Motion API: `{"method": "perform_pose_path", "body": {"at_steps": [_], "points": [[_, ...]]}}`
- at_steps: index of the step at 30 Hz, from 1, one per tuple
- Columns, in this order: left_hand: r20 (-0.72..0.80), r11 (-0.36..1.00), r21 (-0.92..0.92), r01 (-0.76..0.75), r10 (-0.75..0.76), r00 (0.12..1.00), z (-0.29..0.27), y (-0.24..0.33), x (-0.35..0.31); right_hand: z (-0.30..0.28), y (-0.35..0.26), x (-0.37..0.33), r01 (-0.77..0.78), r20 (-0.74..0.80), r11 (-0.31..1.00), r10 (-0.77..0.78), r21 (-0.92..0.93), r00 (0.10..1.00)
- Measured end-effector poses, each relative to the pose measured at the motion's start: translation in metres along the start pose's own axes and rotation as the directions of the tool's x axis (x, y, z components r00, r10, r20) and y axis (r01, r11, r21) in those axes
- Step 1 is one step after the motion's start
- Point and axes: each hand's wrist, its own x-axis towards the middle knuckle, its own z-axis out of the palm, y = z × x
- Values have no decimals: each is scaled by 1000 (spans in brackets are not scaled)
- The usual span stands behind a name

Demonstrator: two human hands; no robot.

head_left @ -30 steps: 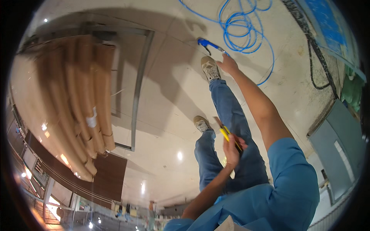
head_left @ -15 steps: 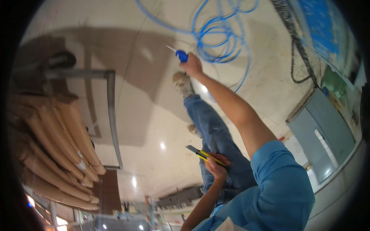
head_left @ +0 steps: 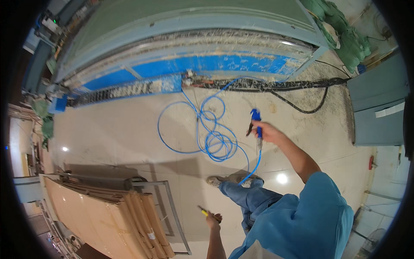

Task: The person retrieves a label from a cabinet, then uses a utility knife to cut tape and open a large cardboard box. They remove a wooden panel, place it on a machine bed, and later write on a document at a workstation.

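Right hand (head_left: 268, 132) gripping the blue air gun (head_left: 255, 115), held above the floor (head_left: 297, 159) | left hand (head_left: 213, 220) wrapped round the yellow knife (head_left: 204, 211), near the cardboard stack (head_left: 92, 216) | blue hose (head_left: 258, 162) runs from the air gun, lying in loops on the floor before the machine (head_left: 194, 64)

Air gun (head_left: 255, 115): blue body, blk lever (head_left: 249, 129). Hose (head_left: 217, 159): solid blue. Utility knife (head_left: 204, 211): yel. body, dk. tip. Floor (head_left: 108, 129): cream, thin dk. lines. Machine (head_left: 202, 26), floor far edge: pale gry-blue frame, dull grn top (head_left: 194, 8), bright blue panel (head_left: 181, 66) w/ off-wht streaks. Cable run (head_left: 241, 85): blk, flecked cream. Cabinet (head_left: 375, 123), floor RH edge: gry-blue, wht label (head_left: 390, 109). Cartons (head_left: 90, 211), floor LH edge: plain brn. Shirt (head_left: 302, 216): solid mid-blue. Trousers (head_left: 256, 200): faded blue denim.
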Motion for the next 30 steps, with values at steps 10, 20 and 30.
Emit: {"method": "perform_pose_path", "body": {"at_steps": [10,20,30], "points": [[-229,970,-231,-71,17,973,12,-33,-125,-108,-265,-108,732,-284,634,-675,249,681],[-357,902,-410,-131,-27,934,244,44,-156,-165,-418,0,189,-304,941,-274,-282,913],[40,806,-62,-589,591,805,444,298,-207,-87,-491,130,329,-330,923,-254,199,909]]}}
